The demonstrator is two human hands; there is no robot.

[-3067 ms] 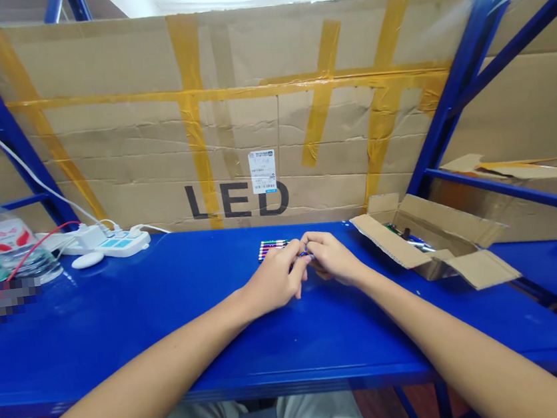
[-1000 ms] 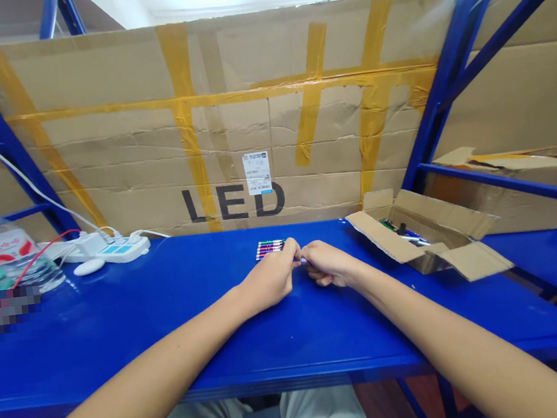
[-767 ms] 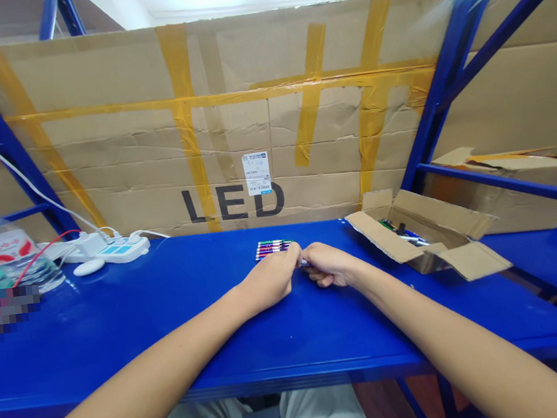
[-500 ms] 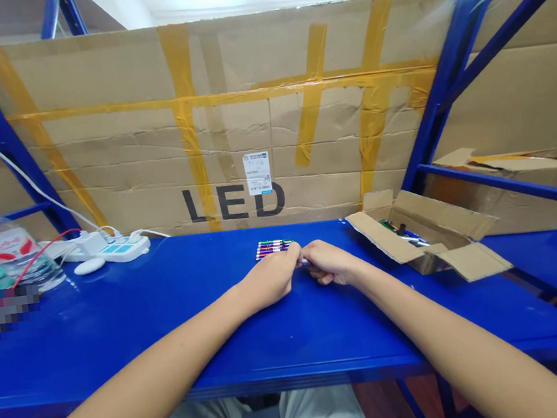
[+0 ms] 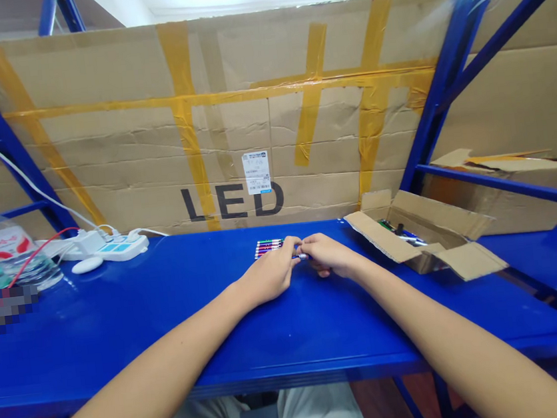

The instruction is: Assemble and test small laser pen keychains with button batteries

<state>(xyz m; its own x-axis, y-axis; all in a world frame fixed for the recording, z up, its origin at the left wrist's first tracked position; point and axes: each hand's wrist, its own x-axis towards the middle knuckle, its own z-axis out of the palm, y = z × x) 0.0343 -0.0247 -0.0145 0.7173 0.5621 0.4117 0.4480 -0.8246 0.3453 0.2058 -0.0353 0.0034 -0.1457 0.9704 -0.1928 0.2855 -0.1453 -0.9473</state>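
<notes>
The left hand (image 5: 270,278) and right hand (image 5: 328,255) meet at mid-counter, the fingers of both closed in a pinch on one slim pen (image 5: 302,256), held low over the blue counter (image 5: 170,315). A row of coloured pens (image 5: 267,246) lies just behind the left hand. An open cardboard box (image 5: 427,239) sits to the right, and a power strip (image 5: 116,246) lies well apart at far left.

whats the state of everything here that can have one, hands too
left hand: curled, pinching one end of the pen
right hand: curled, pinching the other end
pen: held between both hands, roughly level
row of pens: lying flat, side by side
cardboard box: flaps open, items inside
water bottle: upright, capped
power strip: plugs in it
</notes>
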